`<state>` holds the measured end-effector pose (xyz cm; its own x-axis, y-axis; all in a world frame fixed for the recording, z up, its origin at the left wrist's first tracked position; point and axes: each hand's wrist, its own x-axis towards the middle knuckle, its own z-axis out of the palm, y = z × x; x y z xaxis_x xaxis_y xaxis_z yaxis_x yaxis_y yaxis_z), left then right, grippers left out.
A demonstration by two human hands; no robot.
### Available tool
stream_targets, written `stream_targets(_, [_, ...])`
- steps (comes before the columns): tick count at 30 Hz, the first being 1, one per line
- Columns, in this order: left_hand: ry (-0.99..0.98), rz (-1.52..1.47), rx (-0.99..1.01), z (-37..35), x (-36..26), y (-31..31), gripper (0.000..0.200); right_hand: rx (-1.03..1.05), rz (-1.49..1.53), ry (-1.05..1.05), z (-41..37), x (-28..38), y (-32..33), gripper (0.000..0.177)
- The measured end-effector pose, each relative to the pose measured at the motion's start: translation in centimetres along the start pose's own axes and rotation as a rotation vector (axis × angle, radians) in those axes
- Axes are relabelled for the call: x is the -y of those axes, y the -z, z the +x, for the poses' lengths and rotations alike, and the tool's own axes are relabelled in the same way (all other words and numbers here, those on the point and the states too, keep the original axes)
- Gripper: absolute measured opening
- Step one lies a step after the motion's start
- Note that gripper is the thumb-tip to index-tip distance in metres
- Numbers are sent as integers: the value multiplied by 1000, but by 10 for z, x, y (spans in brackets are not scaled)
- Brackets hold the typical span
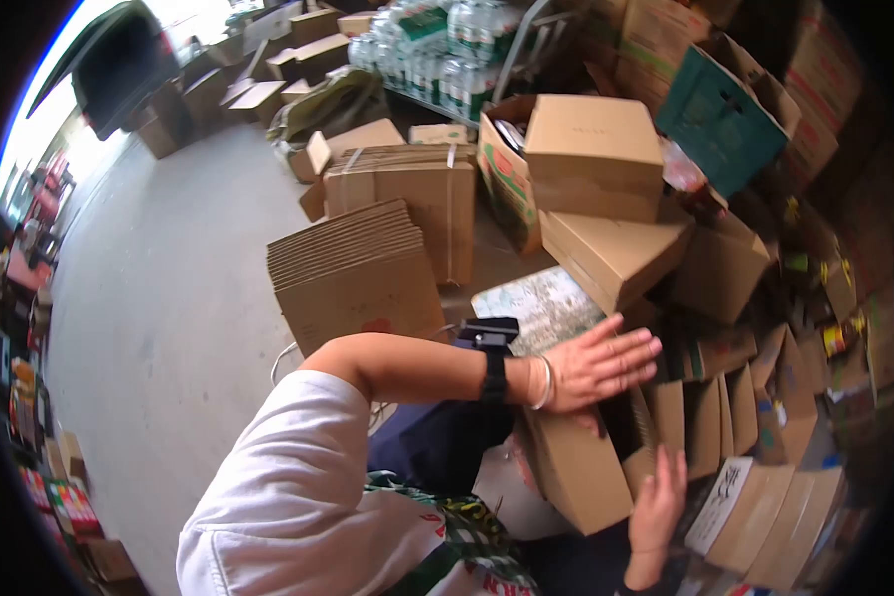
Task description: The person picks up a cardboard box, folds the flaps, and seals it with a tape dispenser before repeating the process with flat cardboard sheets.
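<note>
An open cardboard box (pixel 581 472) rests at my lap, tilted, with its dark inside partly showing. My left hand (pixel 601 368) lies across the upper end of this box, fingers stretched out and thumb pointing down by its edge. A bracelet and a black wrist device are on that arm. Lower down, my right hand (pixel 658 507) grips the box's right side, with its fingers up along the wall. Part of that grip is hidden. Several open cartons (pixel 705 422) stand in a row just right of the box.
Bundled flattened cartons (pixel 358 278) stand ahead on the grey floor (pixel 159 328). Closed boxes (pixel 596 149) are stacked beyond my hands, near a teal crate (pixel 725 119). Bottle packs (pixel 437 50) sit on a trolley at the back. A taped carton (pixel 765 521) lies at lower right.
</note>
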<state>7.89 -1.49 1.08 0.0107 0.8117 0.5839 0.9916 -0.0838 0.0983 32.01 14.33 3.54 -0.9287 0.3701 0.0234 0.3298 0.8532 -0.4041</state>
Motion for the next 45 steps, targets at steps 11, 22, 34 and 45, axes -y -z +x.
stream_targets(11, [334, -526, 407, 12, 92, -17, 41, -692, 602, -179, 15, 28, -96, 32])
stream_targets(22, [216, -476, 289, 3, 82, -25, 43, -82, -106, -618, -20, -169, -203, 30])
stream_targets(34, [214, -448, 321, 3, 83, -22, 48, -693, 1536, -279, 27, -2, 26, 43])
stream_targets(45, [446, -502, -1, 17, 40, 2, 37, -327, 1229, -94, 19, -12, -38, 43])
